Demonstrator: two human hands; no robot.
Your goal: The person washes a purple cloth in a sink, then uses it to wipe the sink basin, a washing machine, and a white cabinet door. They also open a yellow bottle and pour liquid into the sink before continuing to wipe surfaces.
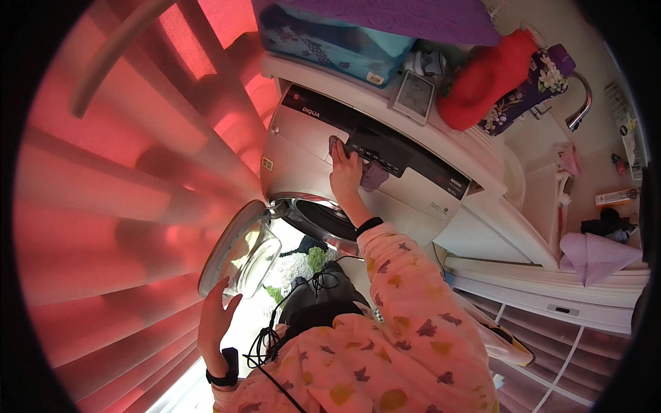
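My right hand (347,173) presses a greyish-purple cloth (374,175) against the front of a silver Sanyo washing machine (304,134). Part of the cloth shows at the fingertips and part beside the wrist. It lies at the left end of the dark control panel (382,149). Below, the machine's round door (235,253) is swung out to the left, and the drum opening (323,219) shows dark inside. My left hand (214,317) is near the door's lower rim with fingers apart and nothing in it; whether it touches the rim I cannot tell.
Red curtains (129,206) hang along the left. On the counter above the machine stand a blue plastic bin (335,49), a small framed screen (414,98), a red bottle (480,77) and a dark floral bottle (526,93). A basin with a chrome faucet (583,103) is at right. Black cords (268,340) dangle before me.
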